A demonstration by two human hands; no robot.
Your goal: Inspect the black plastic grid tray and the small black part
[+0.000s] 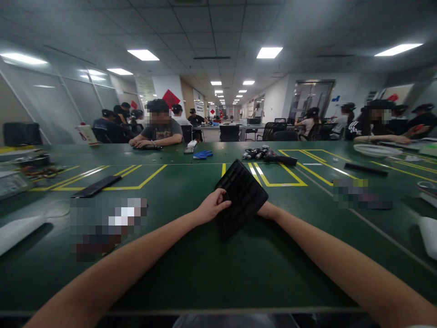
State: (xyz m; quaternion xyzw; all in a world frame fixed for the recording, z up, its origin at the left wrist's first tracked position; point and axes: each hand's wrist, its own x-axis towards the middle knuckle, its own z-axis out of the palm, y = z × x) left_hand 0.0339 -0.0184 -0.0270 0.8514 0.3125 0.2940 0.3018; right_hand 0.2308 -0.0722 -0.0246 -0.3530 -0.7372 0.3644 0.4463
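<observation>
A black, flat, rectangular panel with a grid of dark squares is held tilted above the green table. Whether the squares are keys or shallow pockets I cannot tell. My left hand is closed at the panel's left edge, with thumb and bent fingers against its gridded face. Behind the right edge is my right hand, supporting the panel; its fingers are hidden by it.
The green table bears yellow tape lines. Beyond the panel lie blue gloves and a bundle of dark cables. Black bars lie at left and right. A person sits opposite; others sit farther back.
</observation>
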